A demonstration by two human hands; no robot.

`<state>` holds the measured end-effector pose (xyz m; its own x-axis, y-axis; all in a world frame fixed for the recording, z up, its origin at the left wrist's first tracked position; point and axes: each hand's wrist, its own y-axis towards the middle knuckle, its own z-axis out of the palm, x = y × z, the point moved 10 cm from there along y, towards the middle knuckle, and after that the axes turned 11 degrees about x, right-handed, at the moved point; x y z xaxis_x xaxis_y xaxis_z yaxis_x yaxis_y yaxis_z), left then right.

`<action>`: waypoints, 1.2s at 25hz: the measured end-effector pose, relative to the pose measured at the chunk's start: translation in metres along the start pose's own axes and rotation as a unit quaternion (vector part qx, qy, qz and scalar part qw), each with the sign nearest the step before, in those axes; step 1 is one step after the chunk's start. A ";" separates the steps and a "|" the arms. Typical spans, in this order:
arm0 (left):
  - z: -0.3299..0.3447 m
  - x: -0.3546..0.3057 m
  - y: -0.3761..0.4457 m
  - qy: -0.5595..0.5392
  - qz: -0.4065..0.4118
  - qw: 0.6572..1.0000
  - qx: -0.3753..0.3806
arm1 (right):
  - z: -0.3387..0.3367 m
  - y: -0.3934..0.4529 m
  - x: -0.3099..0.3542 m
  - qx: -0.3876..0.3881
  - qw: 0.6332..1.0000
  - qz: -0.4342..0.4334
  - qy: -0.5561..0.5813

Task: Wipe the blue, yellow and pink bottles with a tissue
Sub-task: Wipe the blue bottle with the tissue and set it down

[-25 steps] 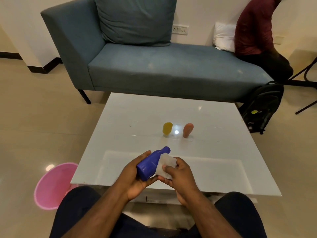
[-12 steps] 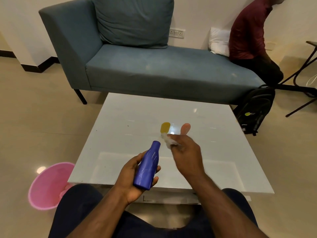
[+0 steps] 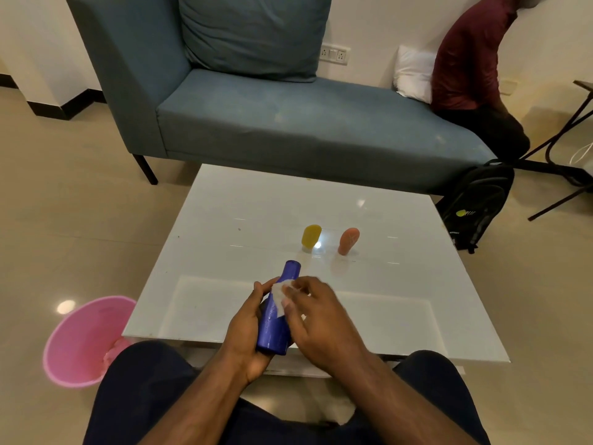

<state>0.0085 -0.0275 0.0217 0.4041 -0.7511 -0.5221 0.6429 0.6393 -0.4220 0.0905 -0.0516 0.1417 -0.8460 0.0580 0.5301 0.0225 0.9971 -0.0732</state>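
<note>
1. The left hand [image 3: 248,329] is wrapped around the lower body of the blue bottle [image 3: 276,319], gripping it from the left side and underneath
2. The blue bottle is held above the near edge of the white tabletop [image 3: 224,220], tilted with its capped neck pointing away from the person and its base toward the lap
3. The right hand [image 3: 317,319] pinches a crumpled white tissue [image 3: 279,297] between its fingertips and presses it against the upper right side of the blue bottle, just below the neck
4. The tissue is blurred, so its exact folds cannot be told
5. The yellow bottle [image 3: 311,236] stands near the middle of the tabletop, with the pink bottle [image 3: 348,240] just to its right; the two are apart from each other and well beyond the hands
6. A pink bin [image 3: 80,342] sits on the floor off the near left corner of the tabletop
7. A blue-grey sofa [image 3: 288,123] runs along the far edge, where a seated person in a dark red top [image 3: 465,59] is at its right end, and a black backpack [image 3: 475,203] leans by the far right corner
</note>
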 end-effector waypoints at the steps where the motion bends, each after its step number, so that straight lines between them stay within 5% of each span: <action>1: 0.001 0.001 0.000 0.011 -0.001 1.000 0.001 | -0.006 0.008 -0.010 -0.007 1.000 0.026 -0.008; 4: 0.004 0.003 0.000 0.026 -0.002 1.000 0.000 | -0.011 0.017 -0.020 -0.030 0.996 0.077 0.015; 7: 0.003 0.000 0.001 0.025 0.007 1.000 -0.002 | 0.016 0.008 0.007 0.026 0.996 -0.031 -0.079; 11: 0.006 0.002 0.000 0.052 0.006 0.999 0.006 | -0.018 0.031 -0.028 -0.049 0.997 0.063 -0.007; 16: 0.000 0.004 -0.002 0.036 -0.003 0.999 -0.010 | 0.013 0.015 0.015 0.033 0.989 -0.066 -0.129; 20: 0.002 0.002 -0.001 0.023 0.007 1.000 0.001 | -0.018 0.033 -0.023 -0.028 0.996 0.057 -0.067; 24: -0.001 0.000 0.000 0.016 0.013 1.000 0.001 | 0.010 0.008 0.008 -0.029 0.998 -0.049 -0.034; 30: 0.003 0.005 0.001 0.017 -0.001 1.000 0.017 | -0.015 0.010 -0.008 -0.082 0.994 -0.027 -0.072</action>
<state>0.0133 -0.0315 0.0211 0.3814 -0.7456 -0.5465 0.6657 0.6317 -0.3973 0.1057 -0.0413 0.1489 -0.9157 0.0086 0.4018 0.0518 0.9940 0.0966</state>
